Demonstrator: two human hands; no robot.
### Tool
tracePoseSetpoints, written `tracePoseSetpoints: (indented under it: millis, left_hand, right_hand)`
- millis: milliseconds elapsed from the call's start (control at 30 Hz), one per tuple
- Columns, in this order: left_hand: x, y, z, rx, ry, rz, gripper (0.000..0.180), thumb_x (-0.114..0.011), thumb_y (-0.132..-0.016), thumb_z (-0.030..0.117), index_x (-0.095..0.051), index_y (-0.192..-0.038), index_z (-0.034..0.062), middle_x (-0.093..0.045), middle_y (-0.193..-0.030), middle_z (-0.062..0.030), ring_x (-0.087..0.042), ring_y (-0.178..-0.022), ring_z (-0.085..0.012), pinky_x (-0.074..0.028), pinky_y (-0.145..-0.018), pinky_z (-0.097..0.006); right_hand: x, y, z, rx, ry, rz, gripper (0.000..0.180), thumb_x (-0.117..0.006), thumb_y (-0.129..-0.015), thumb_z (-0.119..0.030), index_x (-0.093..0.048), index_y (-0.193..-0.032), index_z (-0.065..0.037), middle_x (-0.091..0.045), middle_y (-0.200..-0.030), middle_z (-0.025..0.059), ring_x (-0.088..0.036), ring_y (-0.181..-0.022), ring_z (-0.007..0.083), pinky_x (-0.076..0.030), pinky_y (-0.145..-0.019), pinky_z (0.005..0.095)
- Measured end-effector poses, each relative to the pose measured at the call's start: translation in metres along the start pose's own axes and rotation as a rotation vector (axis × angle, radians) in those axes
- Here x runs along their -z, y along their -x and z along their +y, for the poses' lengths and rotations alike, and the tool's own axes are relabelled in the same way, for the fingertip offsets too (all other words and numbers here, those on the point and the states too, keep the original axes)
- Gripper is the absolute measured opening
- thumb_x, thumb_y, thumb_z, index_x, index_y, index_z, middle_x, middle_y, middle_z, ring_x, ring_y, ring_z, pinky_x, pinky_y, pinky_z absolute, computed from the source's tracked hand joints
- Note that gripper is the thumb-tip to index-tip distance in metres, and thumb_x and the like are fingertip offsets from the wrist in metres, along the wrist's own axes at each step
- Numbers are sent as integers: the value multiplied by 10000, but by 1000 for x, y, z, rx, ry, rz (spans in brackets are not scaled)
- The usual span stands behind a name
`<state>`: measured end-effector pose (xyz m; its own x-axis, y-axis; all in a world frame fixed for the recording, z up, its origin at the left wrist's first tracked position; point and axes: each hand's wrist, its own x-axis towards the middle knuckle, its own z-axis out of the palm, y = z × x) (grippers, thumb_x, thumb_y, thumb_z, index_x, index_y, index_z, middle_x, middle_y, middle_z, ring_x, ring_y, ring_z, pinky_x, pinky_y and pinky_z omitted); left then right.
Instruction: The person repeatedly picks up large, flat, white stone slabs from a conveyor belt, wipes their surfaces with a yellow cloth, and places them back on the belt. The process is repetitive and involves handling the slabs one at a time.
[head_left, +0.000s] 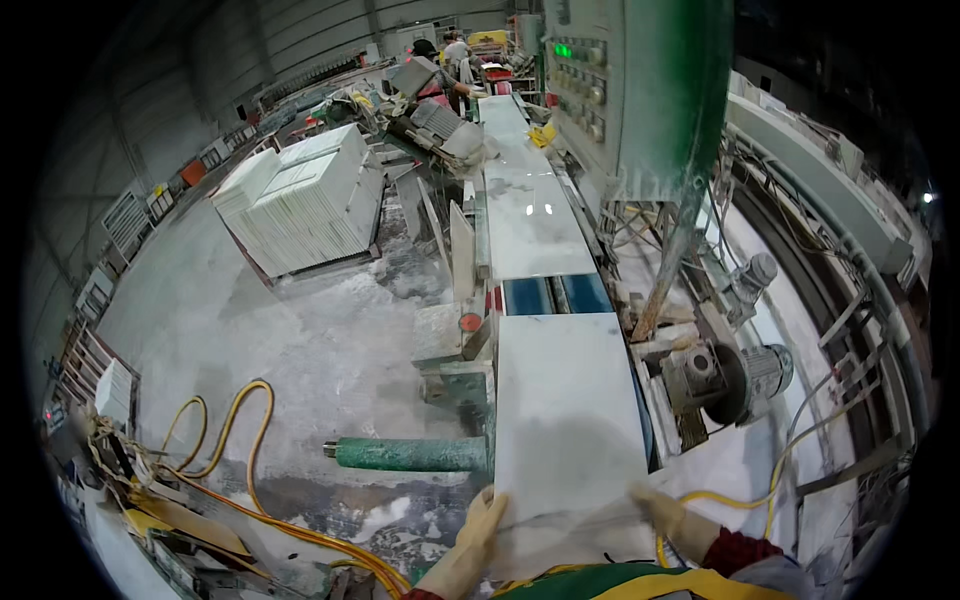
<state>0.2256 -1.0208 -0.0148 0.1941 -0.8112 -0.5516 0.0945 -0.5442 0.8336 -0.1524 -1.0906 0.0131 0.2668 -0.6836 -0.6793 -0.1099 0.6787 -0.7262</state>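
Observation:
A white stone slab with faint grey veining lies flat on the conveyor in front of me, its near end close to my body. My left hand grips its left edge near the front corner, with the fingers partly hidden by the edge. At the opposite edge is my right hand, its fingers smeared by motion, so its grip is unclear. Ahead, past a gap showing the blue conveyor belt, another white slab lies flat and reflects the lamps.
A green roller juts out to the left of the conveyor. Stacked white slabs stand on the floor beyond it. A control cabinet and a motor flank the right side. Yellow hoses cross the floor. Another person is far ahead.

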Motion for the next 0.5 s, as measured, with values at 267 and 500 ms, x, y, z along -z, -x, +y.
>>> tracePoseSetpoints:
  millis: [267, 500]
  left_hand:
    - [-13, 22, -18, -9, -27, 4, 645, -575, -1136, 482, -637, -1532, -23, -731, -1407, -155, -670, -1245, -281, -494, -1098, -437]
    - [-26, -25, -7, -148, -19, 36, 668, -511, -1163, 549, -673, -1480, -16, -758, -1330, -188, -685, -1194, -299, -518, -1052, -444]
  right_hand:
    - [47, -40, 102, 536, 1233, 174, 758, -794, -902, -157, -562, -1623, -108, -756, -1190, 208, -714, -1126, 455, -573, -961, 534]
    - [41, -70, 44, 592, 1283, 178, 738, -684, -934, 28, -561, -1630, -184, -738, -1291, 251, -722, -1164, 482, -607, -972, 533]
